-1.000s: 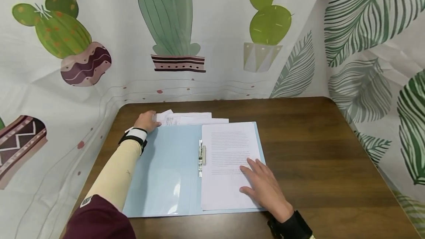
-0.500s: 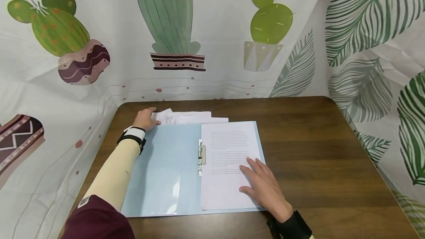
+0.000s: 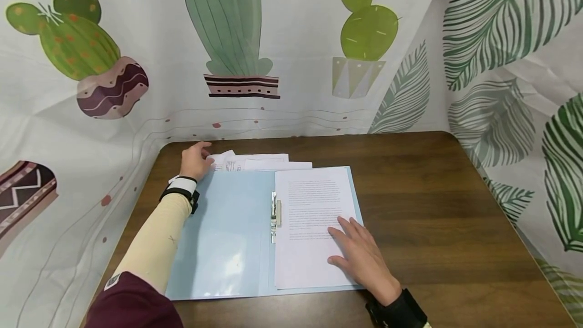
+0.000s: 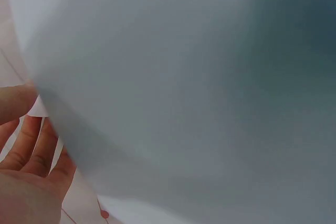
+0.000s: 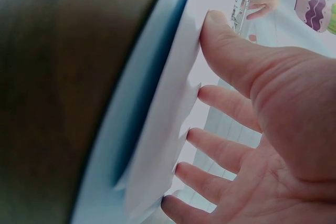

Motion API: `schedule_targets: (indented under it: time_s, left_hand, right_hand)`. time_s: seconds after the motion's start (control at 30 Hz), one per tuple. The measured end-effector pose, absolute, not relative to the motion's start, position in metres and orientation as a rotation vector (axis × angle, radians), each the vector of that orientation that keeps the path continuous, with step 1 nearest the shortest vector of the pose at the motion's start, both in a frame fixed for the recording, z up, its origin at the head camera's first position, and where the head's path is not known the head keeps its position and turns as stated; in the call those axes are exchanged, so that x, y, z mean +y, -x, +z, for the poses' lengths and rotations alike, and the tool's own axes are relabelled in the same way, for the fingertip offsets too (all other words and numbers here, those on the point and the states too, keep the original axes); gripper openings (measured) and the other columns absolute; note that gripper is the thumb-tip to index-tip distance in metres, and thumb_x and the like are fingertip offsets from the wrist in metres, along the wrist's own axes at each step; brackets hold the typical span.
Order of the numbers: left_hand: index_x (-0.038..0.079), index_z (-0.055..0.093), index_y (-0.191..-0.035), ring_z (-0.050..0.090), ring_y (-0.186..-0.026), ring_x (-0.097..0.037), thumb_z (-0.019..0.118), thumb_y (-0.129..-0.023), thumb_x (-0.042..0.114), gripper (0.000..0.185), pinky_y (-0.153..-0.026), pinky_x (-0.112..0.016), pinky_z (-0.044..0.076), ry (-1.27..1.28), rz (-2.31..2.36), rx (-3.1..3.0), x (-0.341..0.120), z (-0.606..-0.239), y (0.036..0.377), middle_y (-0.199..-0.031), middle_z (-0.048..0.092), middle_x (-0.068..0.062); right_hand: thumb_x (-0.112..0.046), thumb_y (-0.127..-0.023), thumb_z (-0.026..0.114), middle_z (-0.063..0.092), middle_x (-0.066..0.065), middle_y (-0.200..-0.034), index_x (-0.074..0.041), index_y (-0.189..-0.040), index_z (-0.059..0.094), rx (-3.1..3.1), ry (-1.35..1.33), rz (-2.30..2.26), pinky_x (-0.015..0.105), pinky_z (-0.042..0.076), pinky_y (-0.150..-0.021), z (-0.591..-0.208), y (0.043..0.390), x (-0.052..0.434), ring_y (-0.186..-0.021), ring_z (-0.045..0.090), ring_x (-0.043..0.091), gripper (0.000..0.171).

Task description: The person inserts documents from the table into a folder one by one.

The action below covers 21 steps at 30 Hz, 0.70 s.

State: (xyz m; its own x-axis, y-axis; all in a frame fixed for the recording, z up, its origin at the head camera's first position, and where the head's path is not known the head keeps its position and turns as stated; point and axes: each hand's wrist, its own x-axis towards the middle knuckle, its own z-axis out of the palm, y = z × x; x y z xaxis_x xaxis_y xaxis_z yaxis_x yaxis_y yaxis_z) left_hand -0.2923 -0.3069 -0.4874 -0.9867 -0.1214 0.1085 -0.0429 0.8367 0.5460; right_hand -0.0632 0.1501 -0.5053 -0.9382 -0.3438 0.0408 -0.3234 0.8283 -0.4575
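fingers of the right hand are lying spread and pretty much straight, pressing flat on the printed sheet, not curling round anything. that sheet is sitting under the palm and running away from the fingertips toward the far side of the table, clamped at its inner edge by the metal clip, which is just off to the thumb side of that hand. under the sheet the light blue folder is lying opened flat, its other half stretching from the clip over toward the left arm.

left hand is reaching to the folder's far corner, fingers lightly bent and touching the edge of the loose papers that are poking out from behind the folder. can't really tell whether it's actually pinching a page or just resting on it; the left wrist view is mostly filled by a blurry pale sheet right up against the fingers.

everything is resting on the dark wooden table, with the cactus and leaf curtain hanging well beyond both hands.
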Motion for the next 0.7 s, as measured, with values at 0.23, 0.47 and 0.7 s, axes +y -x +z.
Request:
schedule_targets:
  time_s: [0.23, 0.47, 0.7]
  left_hand:
    - [-0.002, 0.062, -0.137, 0.062, -0.110, -0.040, 0.070, -0.095, 0.005, 0.043, -0.096, -0.055, 0.049, -0.280, -0.951, -2.873, -0.308, -0.483, 0.292, -0.118, 0.069, -0.027]
    - [-0.004, 0.069, -0.126, 0.064, -0.113, -0.041, 0.072, -0.095, 0.009, 0.033, -0.101, -0.055, 0.045, -0.346, -1.014, -2.843, -0.313, -0.480, 0.286, -0.114, 0.072, -0.026]
    - [-0.003, 0.076, -0.108, 0.069, -0.103, -0.037, 0.073, -0.096, 0.012, 0.020, -0.096, -0.050, 0.045, -0.304, -0.992, -2.749, -0.310, -0.469, 0.282, -0.105, 0.075, -0.023]
  right_hand:
    - [-0.032, -0.075, 0.092, 0.048, 0.022, -0.154, -0.008, -0.136, 0.067, 2.974, 0.539, -0.711, 0.067, 0.028, -0.114, -0.506, 0.063, 0.150, -0.145, 0.036, 0.047, 0.070]
    - [-0.033, -0.076, 0.092, 0.048, 0.022, -0.154, -0.008, -0.136, 0.066, 2.967, 0.542, -0.708, 0.067, 0.027, -0.114, -0.506, 0.064, 0.150, -0.146, 0.036, 0.047, 0.070]
    - [-0.034, -0.076, 0.092, 0.048, 0.022, -0.154, -0.008, -0.136, 0.066, 2.973, 0.548, -0.699, 0.067, 0.027, -0.114, -0.506, 0.064, 0.151, -0.145, 0.036, 0.048, 0.070]
